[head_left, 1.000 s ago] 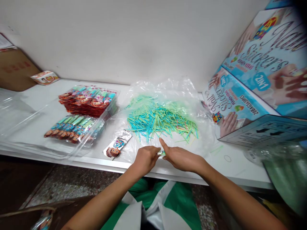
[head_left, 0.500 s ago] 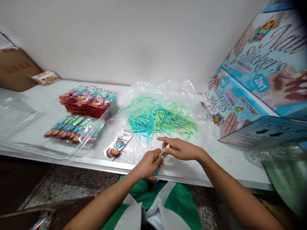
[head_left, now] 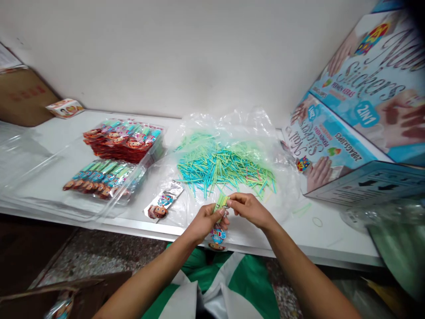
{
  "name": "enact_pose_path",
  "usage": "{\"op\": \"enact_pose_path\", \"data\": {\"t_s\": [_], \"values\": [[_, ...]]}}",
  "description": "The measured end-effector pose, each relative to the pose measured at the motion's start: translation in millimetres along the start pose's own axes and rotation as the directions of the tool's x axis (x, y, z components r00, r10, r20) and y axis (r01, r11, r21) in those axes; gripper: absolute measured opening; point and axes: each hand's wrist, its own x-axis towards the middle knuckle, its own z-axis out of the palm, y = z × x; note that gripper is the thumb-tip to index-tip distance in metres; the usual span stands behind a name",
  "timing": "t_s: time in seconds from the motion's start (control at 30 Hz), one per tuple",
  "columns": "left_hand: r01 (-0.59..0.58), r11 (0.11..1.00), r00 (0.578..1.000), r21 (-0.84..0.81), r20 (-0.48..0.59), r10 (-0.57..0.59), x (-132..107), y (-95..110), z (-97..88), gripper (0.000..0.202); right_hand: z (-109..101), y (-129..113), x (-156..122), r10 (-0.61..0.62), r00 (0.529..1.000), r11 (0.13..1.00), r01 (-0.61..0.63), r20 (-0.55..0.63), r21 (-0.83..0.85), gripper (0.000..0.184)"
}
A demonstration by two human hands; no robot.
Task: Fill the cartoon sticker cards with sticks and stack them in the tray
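Packet: small printed cartoon sachet, held in the air just off the near table edge and above the person's lap, its printed end hanging down.
Green sticks: a few thin pale-green ones stand up out of the packet's top, bunched side by side.
Left hand: closed round the packet's upper part, thumb against fingers; this grip seems to keep the mouth facing up and steady.
Right hand: thumb and forefinger pinched on the stick tops, the other fingers curled in; the two hands nearly touch, so the bunch stays aligned with the packet.
Table: white top, its edge just beyond the hands.
Loose packet: one lies flat to the left, near the edge and within easy reach.
Elastic band: a thin ring alone on the right.
Stick pile: blue and green sticks spread on a clear plastic sheet, directly ahead of the hands; the sheet seems to keep them together.
Clear tray: holds a row of filled packets and a stack of red ones behind.
Sticker boxes: large blue cartons leaning at the right.
Far left: a brown carton and a small box against the wall.
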Motion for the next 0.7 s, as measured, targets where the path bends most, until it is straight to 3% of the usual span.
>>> {"op": "enact_pose_path", "data": {"t_s": [0.27,0.53,0.7], "values": [[0.032,0.998,0.999,-0.047,0.027,-0.03,-3.0,-0.4,3.1,0.038,-2.6,8.3,-3.6,0.054,0.998,0.998,-0.054,0.027,0.023,0.029],[0.002,1.0,0.999,-0.015,0.039,-0.001,-3.4,-1.7,6.9,0.041,2.9,6.4,-6.3,0.077,0.994,0.995,-0.071,-0.078,0.076,0.012],[-0.011,1.0,1.0,-0.008,0.018,0.011,-2.7,-3.1,7.7,0.039,4.3,2.3,-9.3,0.041,0.993,0.999,-0.041,-0.107,-0.001,0.016]]}}
